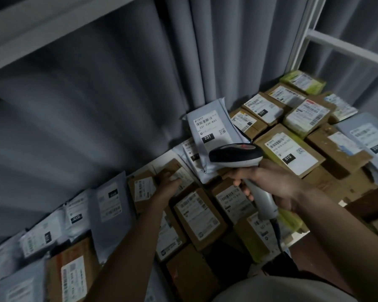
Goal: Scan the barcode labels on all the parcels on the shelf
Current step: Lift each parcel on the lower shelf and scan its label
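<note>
Scanning step in progress: right hand is wrapped around the grip of the barcode scanner, fingers curled on the handle, scanner head aimed far-left toward the grey mailer propped against the curtain, label marked 231 facing up. Left hand lies on a brown box left of the scanner, fingers look mostly straight and pressing, though blur makes the exact curl hard to read. Parcels cover the shelf from near left to far right, boxes and poly bags, labels mostly upward. To do this well: keep the scanner window square to the barcode strip at the top of the label, not the QR square or the black number tag; hold off a little so the whole code sits in the beam. Mailer is tilted and creased, so likely flatten it with the left hand first. Work in one direction so none get skipped; overlapped labels near the mailer probably need uncovering.
</note>
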